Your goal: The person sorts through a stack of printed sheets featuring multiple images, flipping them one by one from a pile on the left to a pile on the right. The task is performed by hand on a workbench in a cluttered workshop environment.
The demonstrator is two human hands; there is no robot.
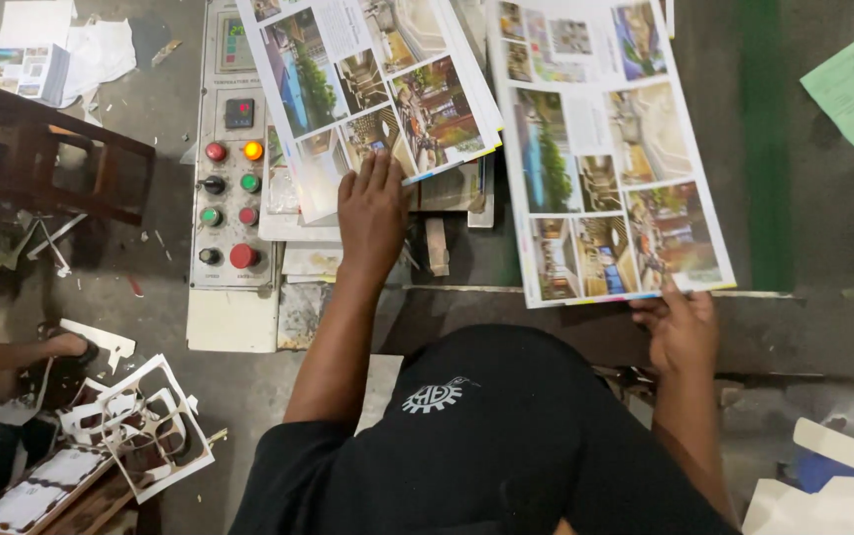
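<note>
The right hand (pixel 683 329) is pinching the near edge of a printed sheet (pixel 613 159) of colour photos at the machine bed's (pixel 813 198) near edge, while the left hand (pixel 371 213) is lying flat, fingers spread, pressing a second printed stack (pixel 367 89) beside the control panel (pixel 231 149). Keeping the left palm steady and the sheet's edges square seems best here.

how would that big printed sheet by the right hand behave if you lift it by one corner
Probably floppy: the printed sheet looks thin and wide, and the right hand grips only its near edge. Likely light for its size. Its glossy-looking surface may slide easily off the stack under the left hand.
</note>
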